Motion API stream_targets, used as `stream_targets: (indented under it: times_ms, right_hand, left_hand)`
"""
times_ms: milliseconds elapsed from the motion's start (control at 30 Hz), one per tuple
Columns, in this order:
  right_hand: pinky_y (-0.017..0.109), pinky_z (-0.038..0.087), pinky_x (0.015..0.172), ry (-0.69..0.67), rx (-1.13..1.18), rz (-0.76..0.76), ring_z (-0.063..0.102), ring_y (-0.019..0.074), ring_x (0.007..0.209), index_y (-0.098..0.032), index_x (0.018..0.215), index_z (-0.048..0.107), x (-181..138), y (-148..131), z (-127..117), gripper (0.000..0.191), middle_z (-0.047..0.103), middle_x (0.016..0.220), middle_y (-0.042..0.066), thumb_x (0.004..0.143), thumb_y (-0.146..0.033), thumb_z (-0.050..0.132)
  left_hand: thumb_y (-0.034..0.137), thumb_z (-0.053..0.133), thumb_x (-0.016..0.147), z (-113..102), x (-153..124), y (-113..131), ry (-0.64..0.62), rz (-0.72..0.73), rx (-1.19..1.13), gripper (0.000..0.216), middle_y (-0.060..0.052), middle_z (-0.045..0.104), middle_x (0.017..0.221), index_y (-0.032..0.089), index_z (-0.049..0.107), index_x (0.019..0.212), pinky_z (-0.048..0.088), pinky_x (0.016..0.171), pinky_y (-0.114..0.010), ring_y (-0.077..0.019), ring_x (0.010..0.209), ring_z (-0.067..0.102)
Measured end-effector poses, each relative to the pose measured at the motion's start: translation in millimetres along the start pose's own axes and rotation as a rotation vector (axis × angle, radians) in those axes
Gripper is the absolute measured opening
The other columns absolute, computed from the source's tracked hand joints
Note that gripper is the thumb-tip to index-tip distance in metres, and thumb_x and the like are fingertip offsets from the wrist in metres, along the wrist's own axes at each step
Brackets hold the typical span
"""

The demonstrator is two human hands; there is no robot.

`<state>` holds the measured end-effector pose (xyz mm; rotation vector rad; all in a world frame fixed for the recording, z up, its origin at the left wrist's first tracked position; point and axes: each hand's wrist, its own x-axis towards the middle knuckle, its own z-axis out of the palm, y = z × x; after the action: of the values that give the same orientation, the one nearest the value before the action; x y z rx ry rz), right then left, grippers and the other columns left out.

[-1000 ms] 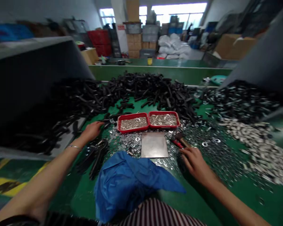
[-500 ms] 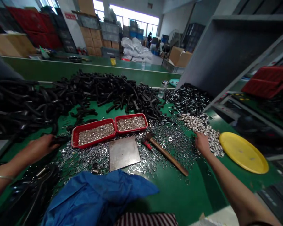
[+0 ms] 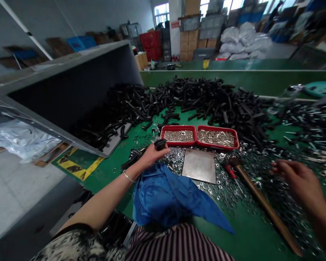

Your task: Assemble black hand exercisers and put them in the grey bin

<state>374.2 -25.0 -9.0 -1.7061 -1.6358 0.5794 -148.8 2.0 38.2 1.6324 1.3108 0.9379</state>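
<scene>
In the head view my left hand (image 3: 152, 155) is closed around a black curved part (image 3: 160, 144), just in front of the left red tray (image 3: 165, 139). My right hand (image 3: 301, 179) is over the scattered metal rings at the right, its fingertips pinched together. Whatever is between those fingertips is too small and blurred to name. A flat metal plate (image 3: 199, 166) lies between the hands. Beside it are a hammer (image 3: 260, 197) with a wooden handle and a red-handled screwdriver (image 3: 229, 170). Blue cloth (image 3: 163, 195) is bunched in front of me.
A large grey crate (image 3: 67, 54) lies on its side at the left, spilling black parts. More black parts (image 3: 206, 96) are heaped behind the trays. The right red tray (image 3: 235, 145) holds small metal pieces. Metal pins (image 3: 309, 119) are piled at the far right.
The view has swung left. My left hand has come inward with the black part, near the red trays. My right hand has left the silver pieces and moved toward the rings.
</scene>
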Motion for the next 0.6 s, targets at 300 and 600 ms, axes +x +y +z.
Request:
stream_targets:
  times_ms: [300,600]
  right_hand:
    - [0.041,0.050,0.077,0.043,-0.217,-0.042,0.067,0.0271,0.082,-0.022,0.101,0.067,-9,-13,19,0.036,0.072,0.095,0.010,0.089,-0.051,0.048]
    - [0.040,0.050,0.077,0.013,-0.387,0.046,0.065,0.0258,0.082,-0.020,0.096,0.067,-55,31,-25,0.028,0.070,0.097,0.013,0.084,-0.038,0.051]
  left_hand:
    - [0.012,0.054,0.086,39,-2,-28,-0.130,0.038,1.015,0.018,-0.011,0.061,0.105,0.018,0.063,0.101,0.048,0.090,-0.033,-0.0239,0.100,0.060]
    - [0.013,0.050,0.083,50,20,-44,-0.008,0.134,0.700,0.013,-0.008,0.065,0.090,0.017,0.062,0.086,0.047,0.081,-0.030,-0.0223,0.087,0.062]
